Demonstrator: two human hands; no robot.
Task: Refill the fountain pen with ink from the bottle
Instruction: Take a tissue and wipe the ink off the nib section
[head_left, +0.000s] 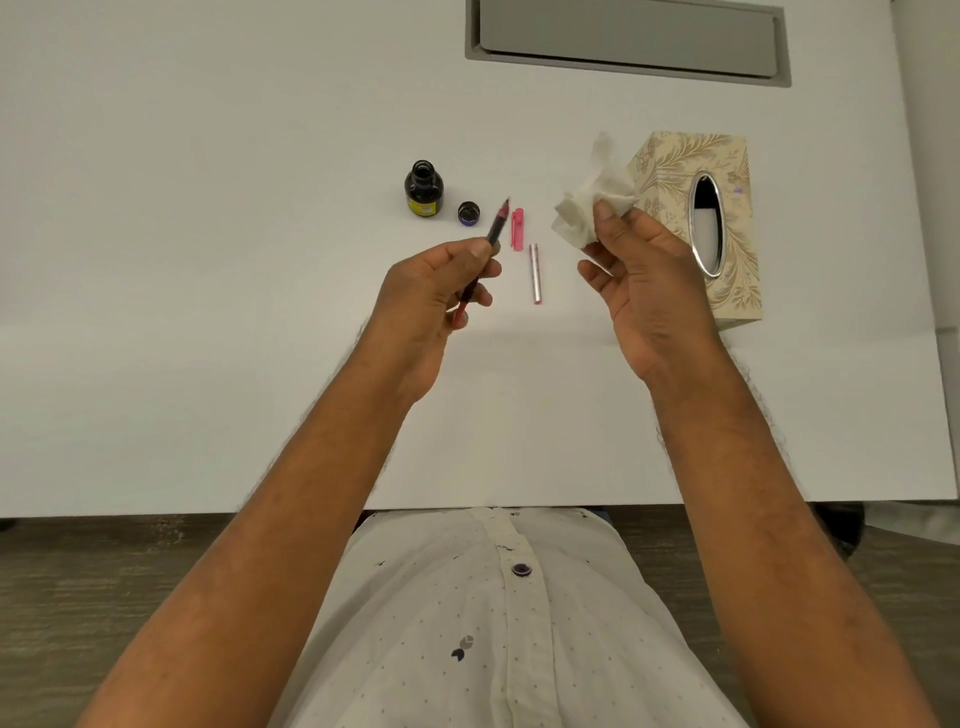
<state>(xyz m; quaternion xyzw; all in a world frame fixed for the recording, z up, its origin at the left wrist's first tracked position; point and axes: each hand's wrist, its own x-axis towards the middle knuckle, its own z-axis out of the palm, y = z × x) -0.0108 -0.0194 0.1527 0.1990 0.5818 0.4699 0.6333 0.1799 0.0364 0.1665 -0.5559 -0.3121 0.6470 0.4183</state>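
My left hand (436, 291) holds the pen's inner section (496, 226), nib pointing up and away, above the white table. A crumpled white tissue (592, 200) is pinched in my right hand (639, 270), a little to the right of the nib and not touching it. The open ink bottle (424, 189) stands behind my left hand, with its dark cap (468, 213) lying beside it. Between my hands, the pink pen cap (517, 228) and the silver-pink barrel (535, 273) lie flat on the table.
A floral tissue box (675, 171) with an oval metal-rimmed slot stands at the right, just behind my right hand. A grey recessed cable tray (628, 41) sits at the table's far edge. The table's near edge (208, 512) runs across in front of my shirt.
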